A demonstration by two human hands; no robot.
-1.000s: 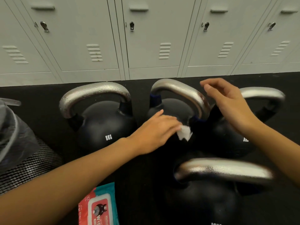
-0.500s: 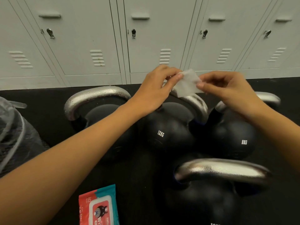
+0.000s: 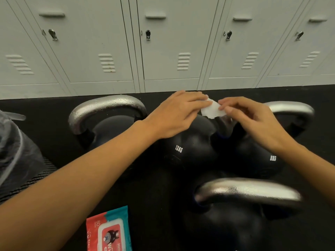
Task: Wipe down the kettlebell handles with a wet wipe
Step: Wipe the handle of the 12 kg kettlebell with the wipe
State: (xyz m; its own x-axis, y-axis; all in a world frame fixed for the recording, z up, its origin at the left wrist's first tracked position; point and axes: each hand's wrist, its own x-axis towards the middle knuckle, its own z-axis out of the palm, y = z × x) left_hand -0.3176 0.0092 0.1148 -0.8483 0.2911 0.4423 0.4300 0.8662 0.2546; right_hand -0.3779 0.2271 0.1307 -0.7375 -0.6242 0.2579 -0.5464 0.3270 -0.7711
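A small white wet wipe is pinched between the left hand and right hand, above the 12KG kettlebell. No handle is being touched; how many are wiped cannot be told.

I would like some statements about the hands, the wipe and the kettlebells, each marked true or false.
1. Both hands hold the wet wipe. True: the left hand and right hand pinch it between them.
2. The middle kettlebell is marked 8KG. False: it reads 12KG.
3. The wipe pack lies on the floor near the left forearm. True.
4. The wipe is pressed on the nearest kettlebell handle. False: it is held up above the middle kettlebell.
5. The locker doors stand open. False: all are closed.
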